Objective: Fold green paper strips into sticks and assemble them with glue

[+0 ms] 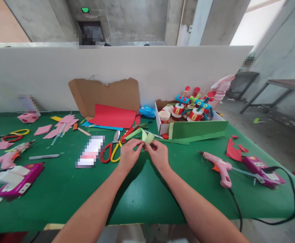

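Both hands meet over the middle of the green table, pinching a light green paper strip (149,137) that is bent into folds. My left hand (130,152) has thumb and forefinger closed on it from the left. From the other side my right hand (158,154) grips the same strip, fingertips almost touching those of the left. Part of the strip loops up and leftward behind the left hand. Just left of that hand lie scissors with red and yellow handles (111,152). Behind the hands are a red-handled tool (127,134) and a dark coiled paper piece (143,126).
A white box (163,128) of paper figures stands at the back right. On the right rest a pink glue gun (219,167), its cord, and a purple power strip (261,170). Red paper (113,115) leans near cardboard (107,92). Another glue gun (13,154) lies left.
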Demonstrator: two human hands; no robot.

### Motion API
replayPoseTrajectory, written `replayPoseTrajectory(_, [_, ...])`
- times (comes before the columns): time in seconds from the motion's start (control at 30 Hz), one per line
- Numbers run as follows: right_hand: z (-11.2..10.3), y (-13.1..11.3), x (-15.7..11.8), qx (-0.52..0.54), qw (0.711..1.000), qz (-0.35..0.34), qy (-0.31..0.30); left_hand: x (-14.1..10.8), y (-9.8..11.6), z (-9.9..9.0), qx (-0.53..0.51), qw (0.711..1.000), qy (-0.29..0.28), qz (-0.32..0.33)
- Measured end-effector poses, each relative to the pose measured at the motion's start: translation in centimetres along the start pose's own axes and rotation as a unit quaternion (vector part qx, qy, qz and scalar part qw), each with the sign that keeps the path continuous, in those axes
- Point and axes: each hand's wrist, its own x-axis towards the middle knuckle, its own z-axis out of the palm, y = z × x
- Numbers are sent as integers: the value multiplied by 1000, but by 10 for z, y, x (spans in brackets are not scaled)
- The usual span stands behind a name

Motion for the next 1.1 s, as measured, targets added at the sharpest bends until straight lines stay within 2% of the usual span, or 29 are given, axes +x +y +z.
replayPoseTrajectory(0.17, [-2, -3, -1, -71, 996, -44, 3, -1, -2, -1, 21, 999, -19, 20])
replayPoseTrajectory(0.33, [-2, -2, -1, -120, 992, -45, 3, -3, -3, 1, 55, 997, -24, 40])
replayPoseTrajectory(0.53, [-3, 1, 2, -77, 997, 1, -17, -2, -3, 0, 30, 999, -37, 13])
replayPoseTrajectory(0.7, [-5, 0, 2, -112, 993, -22, -17, -1, -4, -2, 12, 998, -63, -10])
replayPoseTrajectory(0.83, [-6, -1, 2, -144, 989, -31, -23, -1, -5, -2, 16, 997, -82, -1])
replayPoseTrajectory(0.97, [-5, 0, 1, -146, 989, -21, -20, -2, -5, -1, 38, 997, -73, 12])
replayPoseTrajectory(1.1, [-3, 2, 2, -83, 996, 15, -30, -2, -6, 0, 32, 997, -64, 2])
